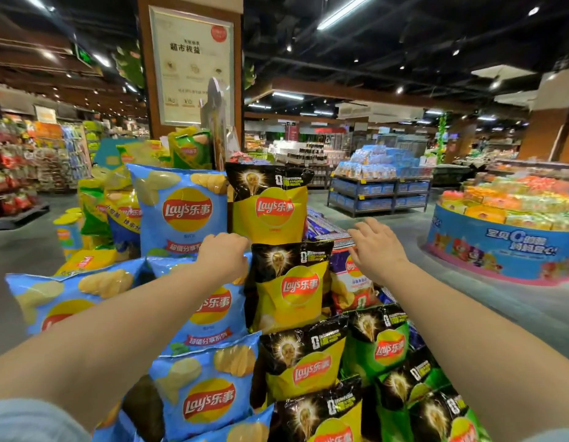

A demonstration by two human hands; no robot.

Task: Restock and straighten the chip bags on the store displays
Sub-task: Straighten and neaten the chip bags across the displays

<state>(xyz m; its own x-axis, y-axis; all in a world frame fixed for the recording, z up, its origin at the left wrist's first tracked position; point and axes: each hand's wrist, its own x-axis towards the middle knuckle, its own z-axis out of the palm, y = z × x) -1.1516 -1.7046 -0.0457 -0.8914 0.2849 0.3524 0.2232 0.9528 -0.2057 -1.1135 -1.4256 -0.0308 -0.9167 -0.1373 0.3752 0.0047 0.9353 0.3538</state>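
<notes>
- Hands first: left hand was curled at the top left corner of the yellow bag in the second tier; it looked to be pinching the black top edge, but the fingertips were hidden behind the knuckles, so contact was a judgement.
- Right hand was spread wide, fingers relaxed, holding nothing, hovering by the bag's top right corner and over the purple-and-white bag just beside it.
- Step in hand, as I read it: squaring that yellow bag in its column.
- To do it well: take both top corners, pull up evenly so the logo faced front, then seat the bottom behind the yellow bag below. No squeezing the middle; these are air-filled and crush.
- Position: the yellow bag stood between the two hands, upright with a slight lean, under the top yellow bag and touching the blue bag on its left.
- Risk: stack was tiered and loose; tugging one bag could tip the neighbours, mainly the blue bag on the top tier.
- Green bags at lower right sat skewed, likely next.
</notes>
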